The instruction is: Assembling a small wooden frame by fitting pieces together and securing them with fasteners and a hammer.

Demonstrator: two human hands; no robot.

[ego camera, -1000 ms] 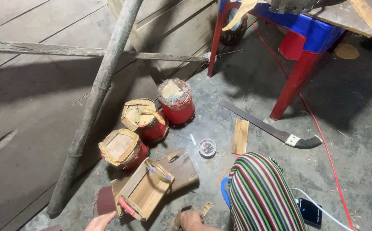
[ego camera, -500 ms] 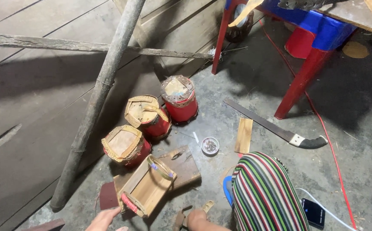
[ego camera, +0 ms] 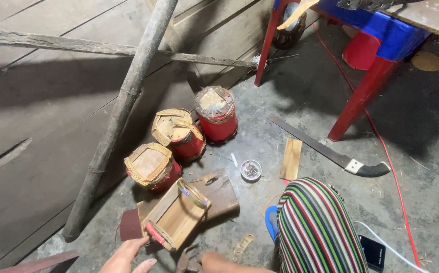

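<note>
Wooden box [ego camera: 175,216] lies tilted on a dark board [ego camera: 218,188] on the concrete floor [ego camera: 421,167], open side up, its long axis running from near-left to far-right, with a red-wrapped band at the near-left end. Left hand [ego camera: 127,255] sits just near-left of that end, fingers spread flat and released, fingertips close to or touching a dark red block [ego camera: 130,225] beside the box; contact with the box itself cannot be told. Right hand [ego camera: 214,262] is low at the picture's bottom edge, near and to the right of the box, next to pliers [ego camera: 185,261]; whether it grips them cannot be told. Left hand is the nearer one. Three red drums [ego camera: 186,136] stand beyond the box, toward the plank wall; a striped knee [ego camera: 316,227] is to the right.
</note>
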